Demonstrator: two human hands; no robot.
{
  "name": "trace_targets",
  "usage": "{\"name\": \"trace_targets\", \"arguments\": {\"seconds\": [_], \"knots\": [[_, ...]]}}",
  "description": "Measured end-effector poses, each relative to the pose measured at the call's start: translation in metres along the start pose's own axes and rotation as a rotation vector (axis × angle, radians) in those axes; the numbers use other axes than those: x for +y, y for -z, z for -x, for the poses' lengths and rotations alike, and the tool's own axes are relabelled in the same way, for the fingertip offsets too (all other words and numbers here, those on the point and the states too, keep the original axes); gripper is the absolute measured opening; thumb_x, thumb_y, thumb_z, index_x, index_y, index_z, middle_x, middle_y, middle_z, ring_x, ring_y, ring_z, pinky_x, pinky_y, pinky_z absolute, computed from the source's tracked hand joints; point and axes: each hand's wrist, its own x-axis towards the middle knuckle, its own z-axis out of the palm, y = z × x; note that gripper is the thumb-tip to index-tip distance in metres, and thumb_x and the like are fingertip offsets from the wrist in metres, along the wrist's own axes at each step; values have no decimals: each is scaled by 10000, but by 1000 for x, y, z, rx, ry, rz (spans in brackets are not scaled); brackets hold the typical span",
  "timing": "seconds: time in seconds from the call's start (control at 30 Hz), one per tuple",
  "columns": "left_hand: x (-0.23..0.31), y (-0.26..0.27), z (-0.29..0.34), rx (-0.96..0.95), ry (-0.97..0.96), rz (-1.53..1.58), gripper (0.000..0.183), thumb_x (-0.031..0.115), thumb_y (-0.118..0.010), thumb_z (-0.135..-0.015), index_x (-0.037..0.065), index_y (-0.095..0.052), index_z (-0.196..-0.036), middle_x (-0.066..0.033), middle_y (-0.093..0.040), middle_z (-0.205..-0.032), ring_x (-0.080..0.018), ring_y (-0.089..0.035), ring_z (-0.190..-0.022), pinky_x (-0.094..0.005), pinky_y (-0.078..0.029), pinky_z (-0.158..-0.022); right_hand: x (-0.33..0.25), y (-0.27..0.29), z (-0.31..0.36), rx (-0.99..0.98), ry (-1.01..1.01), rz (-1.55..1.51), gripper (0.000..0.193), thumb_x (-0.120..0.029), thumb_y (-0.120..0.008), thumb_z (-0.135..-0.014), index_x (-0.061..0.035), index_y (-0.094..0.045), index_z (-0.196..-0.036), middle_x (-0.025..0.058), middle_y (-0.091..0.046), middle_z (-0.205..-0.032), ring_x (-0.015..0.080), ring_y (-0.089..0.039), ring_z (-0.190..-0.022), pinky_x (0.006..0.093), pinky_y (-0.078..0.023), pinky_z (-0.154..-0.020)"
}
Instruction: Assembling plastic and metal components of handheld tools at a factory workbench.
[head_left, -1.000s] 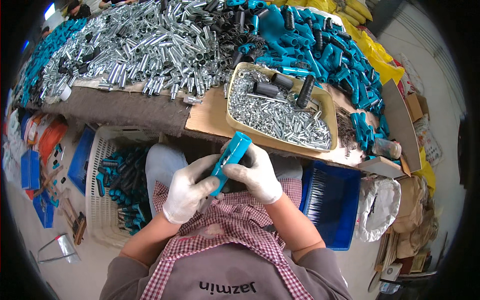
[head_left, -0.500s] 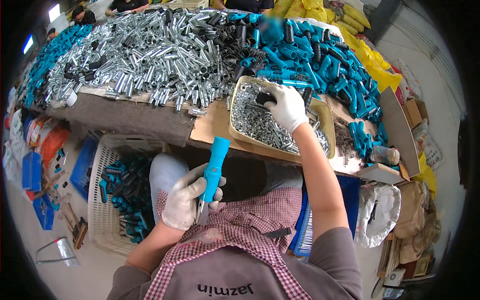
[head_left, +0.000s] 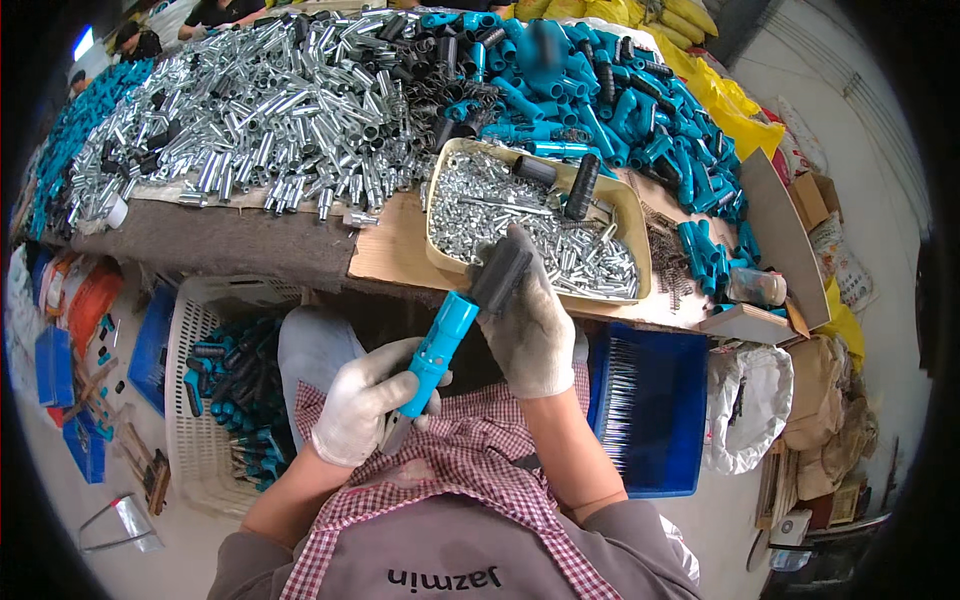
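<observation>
Wearing a white glove, my left hand (head_left: 362,408) is closed round a teal plastic tubular handle (head_left: 441,346), tilted up to the right, with a metal piece (head_left: 397,432) at its lower end. My gloved right hand (head_left: 537,335) grips a black ribbed sleeve (head_left: 503,274) at the handle's upper end. Whether the sleeve sits over the end or just touches it, I cannot tell. Beyond both hands, a cream tray (head_left: 432,240) holds small metal parts (head_left: 475,205), a long black ribbed grip (head_left: 582,188) and a shorter black sleeve (head_left: 535,171).
Metal tubes (head_left: 250,120) and teal handles (head_left: 690,170) are heaped across the table. Small springs (head_left: 672,265) lie right of the tray. Below stand a white basket (head_left: 190,420) of teal-and-black pieces and a blue bin (head_left: 665,420). Other people work at the far edge.
My right hand has come back from the tray with a black sleeve and brought it to the top of the teal handle. My left hand still holds the handle, now tilted further right.
</observation>
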Motion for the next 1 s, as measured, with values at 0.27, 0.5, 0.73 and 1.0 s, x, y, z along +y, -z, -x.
{"name": "trace_targets", "arguments": {"seconds": [0.27, 0.5, 0.73, 1.0], "knots": [[-3, -3, 4, -8, 37, -55, 685, 314, -637, -962, -138, -390, -1412, -195, -636, -1092, -190, -656, -855, -291, -560, -686, 2, -17, 8, 89, 6, 122, 774, -225, -660, -938, -40, -242, -1563, 159, -505, -1397, 262, -550, -1218, 406, -424, -1070], [0, -6, 8, 37, 35, -57, 635, 249, -584, -953, -140, -386, -1413, -191, -628, -1096, -198, -658, -833, -295, -560, -685, -8, -12, 12, 202, 122, 494, 664, -165, -668, -894, -12, -413, -1489, 119, -553, -1318, 198, -543, -1177, 339, -419, -1052], [7, 0, 5, 93, -44, -140, 635, 249, -575, -929, -146, -403, -1396, -189, -629, -1085, -205, -662, -811, -284, -555, -671, -40, -5, 17, -163, -17, 1067, 566, -210, -677, -901, -5, -528, -1408, 163, -630, -1286, 254, -588, -1192, 369, -420, -1069], [-1, 3, 5, -84, 89, -142, 727, 370, -689, -911, -135, -446, -1374, -191, -656, -1067, -192, -667, -830, -277, -556, -676, -44, -9, 4, -17, 118, 1107, 400, -175, -717, -862, -13, -638, -1218, 117, -704, -1003, 180, -662, -956, 319, -525, -877]]}}
